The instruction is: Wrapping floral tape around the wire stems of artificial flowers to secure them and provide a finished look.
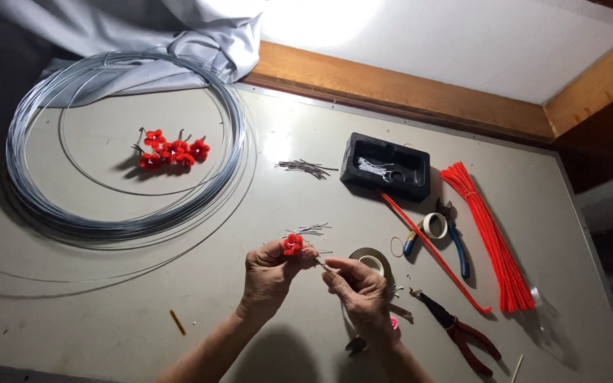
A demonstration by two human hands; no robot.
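left hand (pixel 269 273) grip pinches red flower (pixel 293 244); right hand (pixel 357 287) grip closed on thin stem, partly hidden.

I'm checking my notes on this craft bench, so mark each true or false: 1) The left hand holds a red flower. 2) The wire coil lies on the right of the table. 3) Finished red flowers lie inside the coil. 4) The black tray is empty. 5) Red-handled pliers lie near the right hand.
1) True: the left hand pinches a red flower.
2) False: the wire coil lies on the left of the table.
3) True: the finished flowers lie within its ring.
4) False: the black tray holds something pale.
5) True: the pliers lie beside the right hand.
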